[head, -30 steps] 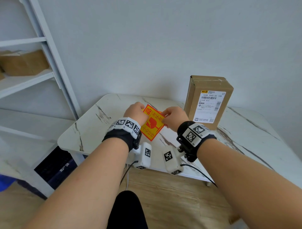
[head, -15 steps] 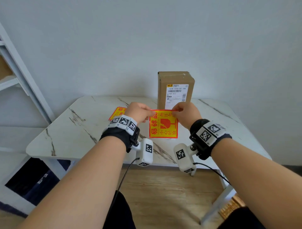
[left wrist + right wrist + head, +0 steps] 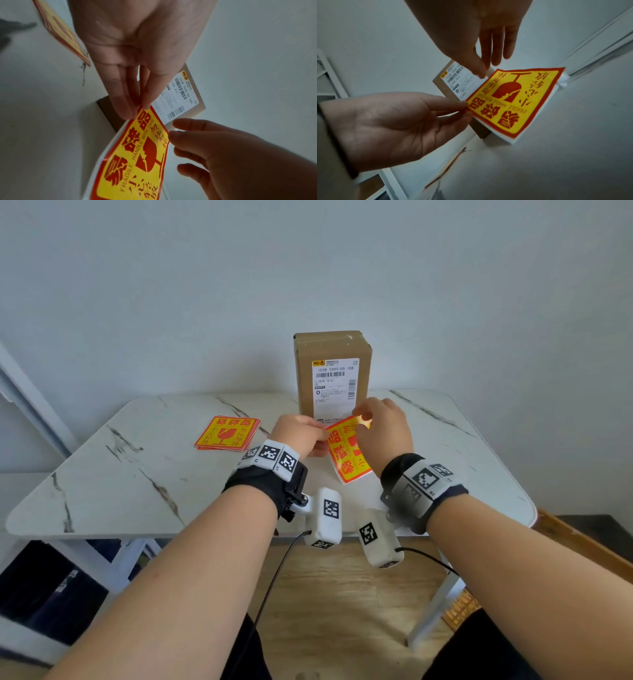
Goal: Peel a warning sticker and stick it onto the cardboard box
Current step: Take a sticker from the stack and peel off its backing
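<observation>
A yellow-and-red fragile warning sticker (image 3: 346,455) on its white backing hangs tilted above the table, in front of the cardboard box (image 3: 330,350). My left hand (image 3: 320,436) pinches the sheet's near left corner between thumb and fingers (image 3: 126,108). My right hand (image 3: 363,419) pinches the far corner, where a small yellow bit curls up off the backing. In the right wrist view the right hand's thumb tip (image 3: 480,73) sits on that corner of the sticker (image 3: 513,101). The box stands upright at the back of the table and shows a white shipping label (image 3: 334,381).
A stack of the same stickers (image 3: 226,433) lies on the white marble table (image 3: 137,474), left of my hands. A wall rises right behind the box. A white shelf frame (image 3: 20,392) stands at the far left. Wooden floor shows below the table's front edge.
The sticker, held square by its top corners before, now hangs tilted. My right hand has shifted to its far corner and lifted a bit of it. The camera view shifted too.
</observation>
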The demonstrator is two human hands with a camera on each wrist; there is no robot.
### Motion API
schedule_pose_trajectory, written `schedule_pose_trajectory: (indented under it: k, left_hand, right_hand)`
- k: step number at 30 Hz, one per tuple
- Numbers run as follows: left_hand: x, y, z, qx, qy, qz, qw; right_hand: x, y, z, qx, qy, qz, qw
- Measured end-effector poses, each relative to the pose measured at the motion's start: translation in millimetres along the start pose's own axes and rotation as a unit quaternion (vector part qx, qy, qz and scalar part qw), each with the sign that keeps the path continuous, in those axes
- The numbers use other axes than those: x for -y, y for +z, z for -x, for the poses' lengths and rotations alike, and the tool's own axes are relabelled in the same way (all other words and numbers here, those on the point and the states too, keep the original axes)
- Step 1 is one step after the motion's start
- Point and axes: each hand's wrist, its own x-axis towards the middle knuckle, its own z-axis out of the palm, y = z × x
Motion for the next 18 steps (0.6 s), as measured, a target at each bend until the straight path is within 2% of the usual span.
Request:
schedule_pose_trajectory:
  k: [3,6,10,15,18]
  left_hand:
    - [-1,7,1,0.031,-0.034,0.034,0.998]
    - [2,11,3,0.060,-0.060,0.036,0.996]
    - [9,11,-2,0.064,-0.086,0.011,0.994]
    - [15,7,-5,0.071,-0.111,0.024,0.991]
    - [17,5,-9,0.075,-0.098,0.009,0.992]
  right_hand:
    - [-7,1,2,0.067,0.023,0.004,0.997]
    - [-11,1,7,0.102,0.038,0.004,0.994]
    - [-14,1,11,0.147,0.053,0.013,0.988]
    - [-18,1,4,0.163,0.058,-0.009,0.985]
    - [-19,2,1,0.172,0.046,-0.018,0.984]
